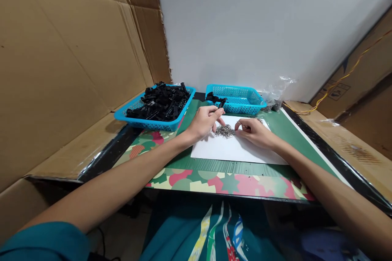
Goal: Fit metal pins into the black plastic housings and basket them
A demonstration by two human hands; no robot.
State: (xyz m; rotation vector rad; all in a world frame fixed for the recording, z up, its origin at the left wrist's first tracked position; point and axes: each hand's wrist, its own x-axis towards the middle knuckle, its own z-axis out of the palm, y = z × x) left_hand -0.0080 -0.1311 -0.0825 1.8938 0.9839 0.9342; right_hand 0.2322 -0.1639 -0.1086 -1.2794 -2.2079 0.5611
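Note:
My left hand [206,122] is closed around a small black plastic part [222,103], whose end sticks up past the thumb and fingertips. Beneath its fingers, a pile of tiny silvery metal pieces [224,131] lies on a white sheet [214,150]; they are too small to tell their exact kind. At the pile's right side my right hand [253,131] has its thumb and index finger pinched together. Whatever sits between those fingertips is too small to make out. More small metal pieces show partly behind the right hand.
A blue basket [171,125] heaped with black plastic parts [162,102] stands at the left. Behind the sheet, another blue basket [245,109] holds a few black parts. Beside it sits a clear plastic bag [275,96]. Cardboard walls [76,40] flank the green mat [301,134].

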